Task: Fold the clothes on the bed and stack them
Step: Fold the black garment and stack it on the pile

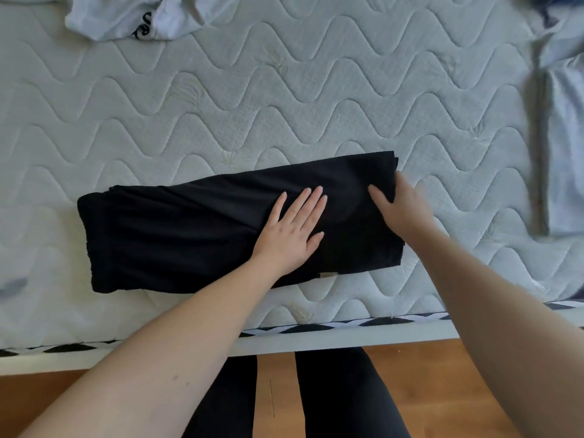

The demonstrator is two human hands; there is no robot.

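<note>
- Black garment [196,235] lies folded into a long band on the mattress [284,99], near its front edge.
- Left hand [290,227] rests flat on the garment's middle, fingers [308,200] straight and slightly spread, palm down; most of the cloth extends left of the fingers.
- Right hand [401,207] at the garment's right end: thumb [377,194] on top of the cloth, remaining fingers curled round the edge, gripping the fold.
- Crumpled white garment with black lettering [139,14] well beyond the left fingertips, at the far edge.
- Light folded clothes [562,147] far right of the right hand, apart from the black piece.
- Wooden floor [410,374] below the bed.
</note>
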